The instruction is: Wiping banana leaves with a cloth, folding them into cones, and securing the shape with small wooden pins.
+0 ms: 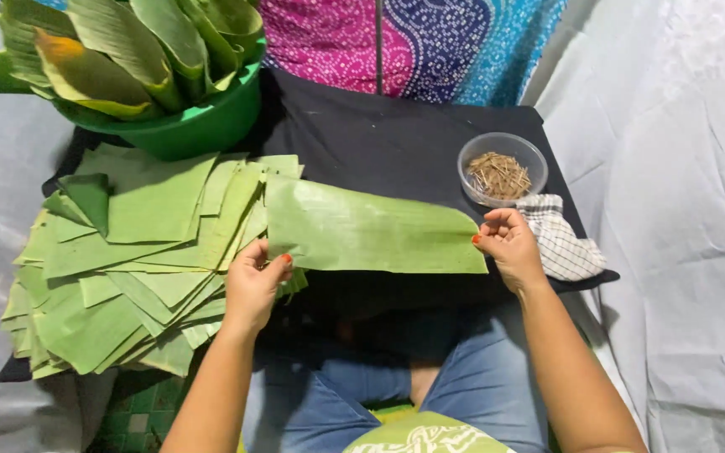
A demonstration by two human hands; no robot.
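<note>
Both hands, left hand [253, 281] and right hand [509, 243], pinch the leaf strip [371, 231] ends.

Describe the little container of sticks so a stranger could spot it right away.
Start at the black cloth spread in front of the person. Near its far right corner, just beyond the right hand and a checked rag, sits a round clear plastic bowl. It alone is see-through, holding thin brown sticks rather than green leaves.

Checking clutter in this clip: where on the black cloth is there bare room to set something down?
Bare black cloth lies between the green basin and the clear bowl of sticks. Leaf pieces crowd the left; both hands stretch a banana leaf strip across the front.
</note>
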